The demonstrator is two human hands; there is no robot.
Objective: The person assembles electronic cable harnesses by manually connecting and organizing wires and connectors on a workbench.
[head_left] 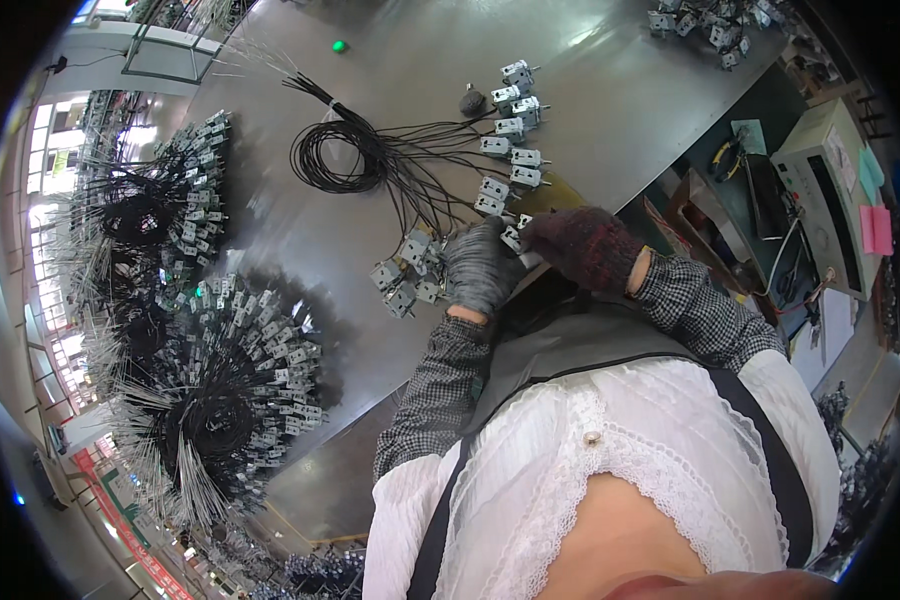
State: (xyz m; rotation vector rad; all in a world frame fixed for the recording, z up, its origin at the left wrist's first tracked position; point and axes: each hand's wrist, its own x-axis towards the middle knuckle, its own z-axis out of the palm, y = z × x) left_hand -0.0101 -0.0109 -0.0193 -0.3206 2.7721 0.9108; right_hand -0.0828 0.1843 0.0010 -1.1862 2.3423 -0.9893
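At the near table edge, my left hand (pixel 477 266), in a grey glove, is closed around a small silver metal part (pixel 511 238) on a black cable. My right hand (pixel 582 246), in a dark red glove, meets it from the other side with curled fingers pinching the same part; its fingertips are partly hidden. Similar metal parts (pixel 510 128) form a curved row beyond my hands, their black cables running to a coil (pixel 342 155) tied near its end. More metal parts (pixel 410 272) cluster just left of my left hand.
Big bundles of cabled metal parts (pixel 280 365) line the table's (pixel 410 70) left side, and another pile (pixel 715 28) sits at the far right. A dark round knob-like object (pixel 472 101) and a green ball (pixel 340 46) lie farther back. To the right stands a beige instrument box (pixel 820 190).
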